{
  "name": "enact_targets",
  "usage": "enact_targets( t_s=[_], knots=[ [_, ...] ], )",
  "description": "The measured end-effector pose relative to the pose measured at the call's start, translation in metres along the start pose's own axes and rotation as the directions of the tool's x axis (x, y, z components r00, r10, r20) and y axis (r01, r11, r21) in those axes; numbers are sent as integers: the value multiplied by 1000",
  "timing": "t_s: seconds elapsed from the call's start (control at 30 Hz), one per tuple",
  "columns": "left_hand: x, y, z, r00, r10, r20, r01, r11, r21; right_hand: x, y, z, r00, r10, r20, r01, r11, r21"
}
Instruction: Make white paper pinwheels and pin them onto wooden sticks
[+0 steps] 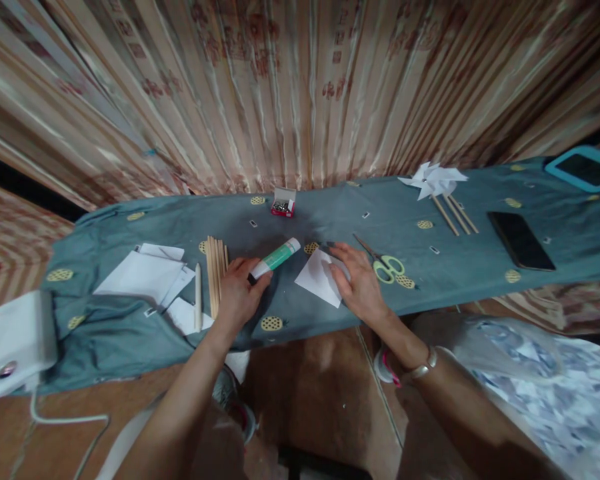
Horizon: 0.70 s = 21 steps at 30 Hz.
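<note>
My left hand (243, 287) is closed around a green and white glue stick (280, 257), which points away to the upper right above the cloth. My right hand (357, 277) rests on a white square of paper (317, 277), its fingers stretched out and its thumb over the paper's right part. Just right of that hand lies a pair of scissors (387, 267) with light green handles. Beside my left hand is a bundle of several thin wooden sticks (214, 270). A small red box (283, 203) of metal pins or tacks stands open behind the glue stick.
White paper sheets (143, 277) and a white pen-like stick (198, 300) lie left. White paper pinwheels (435, 179) on sticks, a black phone (521, 240) and a blue-framed tablet (587, 168) lie right. A white corded device (20, 340) sits at the left edge; a curtain (290, 100) hangs behind.
</note>
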<state>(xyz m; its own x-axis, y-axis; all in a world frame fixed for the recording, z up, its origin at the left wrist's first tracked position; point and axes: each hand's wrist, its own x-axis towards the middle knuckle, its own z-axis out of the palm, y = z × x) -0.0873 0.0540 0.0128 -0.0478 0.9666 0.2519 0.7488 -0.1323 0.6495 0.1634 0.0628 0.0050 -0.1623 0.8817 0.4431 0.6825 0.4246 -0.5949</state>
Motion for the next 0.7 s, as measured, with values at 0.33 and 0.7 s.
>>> enact_targets(
  t_s=[0.33, 0.7],
  knots=[
    [-20, 49, 20, 943, -129, 306, 305, 702, -643, 2, -33, 9, 813, 339, 474, -564, 252, 787],
    [-20, 48, 24, 932, -88, 353, 298, 740, -603, 7, -34, 0, 713, 504, 488, -547, -35, 836]
  ],
)
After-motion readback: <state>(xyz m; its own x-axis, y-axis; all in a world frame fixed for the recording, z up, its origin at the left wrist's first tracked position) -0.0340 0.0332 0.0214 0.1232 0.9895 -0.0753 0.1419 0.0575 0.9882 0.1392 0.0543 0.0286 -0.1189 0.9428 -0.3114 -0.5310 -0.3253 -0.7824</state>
